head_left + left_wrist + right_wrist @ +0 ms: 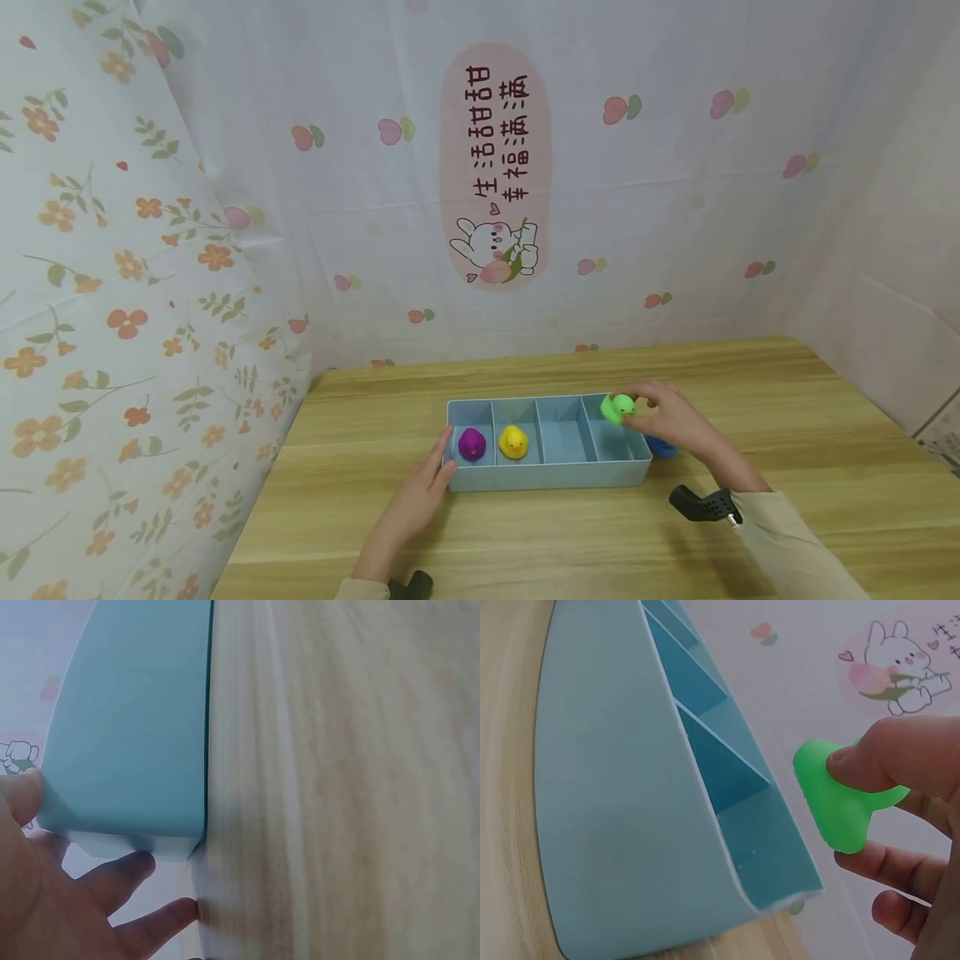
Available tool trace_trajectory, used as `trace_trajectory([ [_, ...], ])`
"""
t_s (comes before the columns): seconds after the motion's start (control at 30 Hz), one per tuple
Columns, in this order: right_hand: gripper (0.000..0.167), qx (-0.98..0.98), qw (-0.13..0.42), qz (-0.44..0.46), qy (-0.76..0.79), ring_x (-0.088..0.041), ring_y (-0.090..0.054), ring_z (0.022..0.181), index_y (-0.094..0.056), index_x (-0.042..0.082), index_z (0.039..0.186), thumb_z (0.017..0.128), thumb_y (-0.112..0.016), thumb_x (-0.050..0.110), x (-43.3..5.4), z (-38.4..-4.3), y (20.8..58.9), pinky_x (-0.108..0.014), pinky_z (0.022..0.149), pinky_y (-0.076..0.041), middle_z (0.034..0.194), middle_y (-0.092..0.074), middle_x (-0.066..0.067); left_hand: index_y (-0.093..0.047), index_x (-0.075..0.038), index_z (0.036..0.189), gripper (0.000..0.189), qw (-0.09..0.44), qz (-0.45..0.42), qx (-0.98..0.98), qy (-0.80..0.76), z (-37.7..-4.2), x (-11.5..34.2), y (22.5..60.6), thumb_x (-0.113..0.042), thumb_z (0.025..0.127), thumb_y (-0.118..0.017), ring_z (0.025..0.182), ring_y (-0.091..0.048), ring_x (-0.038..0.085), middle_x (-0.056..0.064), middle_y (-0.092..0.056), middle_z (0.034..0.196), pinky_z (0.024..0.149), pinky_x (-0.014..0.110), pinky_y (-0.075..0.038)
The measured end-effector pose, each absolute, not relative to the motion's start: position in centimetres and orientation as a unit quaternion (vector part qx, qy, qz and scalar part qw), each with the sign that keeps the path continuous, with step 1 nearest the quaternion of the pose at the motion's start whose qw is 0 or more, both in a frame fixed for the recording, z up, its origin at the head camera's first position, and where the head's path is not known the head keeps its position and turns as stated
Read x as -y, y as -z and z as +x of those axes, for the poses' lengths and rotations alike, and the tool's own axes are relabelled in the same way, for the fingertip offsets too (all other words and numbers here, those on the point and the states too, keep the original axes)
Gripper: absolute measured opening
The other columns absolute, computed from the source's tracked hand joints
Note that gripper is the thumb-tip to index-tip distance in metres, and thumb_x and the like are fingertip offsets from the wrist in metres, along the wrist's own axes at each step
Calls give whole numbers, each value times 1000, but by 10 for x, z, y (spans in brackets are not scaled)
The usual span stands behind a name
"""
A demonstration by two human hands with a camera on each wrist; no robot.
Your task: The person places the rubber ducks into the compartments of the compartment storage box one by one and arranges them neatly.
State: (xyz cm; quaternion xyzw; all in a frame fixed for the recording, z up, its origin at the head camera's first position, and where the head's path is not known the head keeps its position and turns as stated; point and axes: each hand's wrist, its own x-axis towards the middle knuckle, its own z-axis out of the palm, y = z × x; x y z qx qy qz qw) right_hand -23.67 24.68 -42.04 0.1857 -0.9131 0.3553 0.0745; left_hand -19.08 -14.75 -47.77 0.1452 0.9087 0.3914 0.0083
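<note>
A pale blue divided box lies lengthwise on the table. My left hand rests against its left end, thumb at the front corner. The left wrist view shows spread fingers touching the end wall. A purple toy duck sits in the leftmost compartment and a yellow toy duck in the one beside it. With thumb and fingertips, my right hand pinches a green toy duck above the rightmost compartment. In the right wrist view this green duck is clear of the box rim.
A blue object lies right of the box, partly hidden under my right hand. The wood-grain table is backed by a printed cloth, with a flowered cloth along the left.
</note>
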Motion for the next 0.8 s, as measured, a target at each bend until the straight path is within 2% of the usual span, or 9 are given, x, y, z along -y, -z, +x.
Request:
trace_trajectory([
  [0.37, 32, 911, 75, 221, -341, -28, -53, 93, -68, 8, 108, 77, -76, 8, -233, -242, 427, -39, 75, -43, 97, -66, -2, -21, -21, 153, 54, 17, 134, -912, -389, -189, 147, 476, -37, 104, -35, 133, -34, 52, 19, -36, 150, 105, 69, -28],
  [0.67, 32, 908, 60, 229, -345, -27, -53, 98, -68, 11, 108, 78, -77, 11, -218, -243, 429, -44, 80, -46, 101, -66, -2, -20, -23, 154, 54, 21, 129, -913, -386, -191, 147, 479, -35, 104, -35, 133, -35, 50, 18, -35, 151, 104, 68, -30],
  [0.8, 30, 907, 68, 242, -338, -25, -54, 96, -69, 10, 106, 77, -77, 12, -211, -243, 428, -42, 79, -45, 101, -67, -4, -20, -23, 154, 54, 23, 131, -912, -388, -192, 148, 479, -36, 104, -35, 133, -35, 50, 18, -35, 151, 105, 68, -29],
])
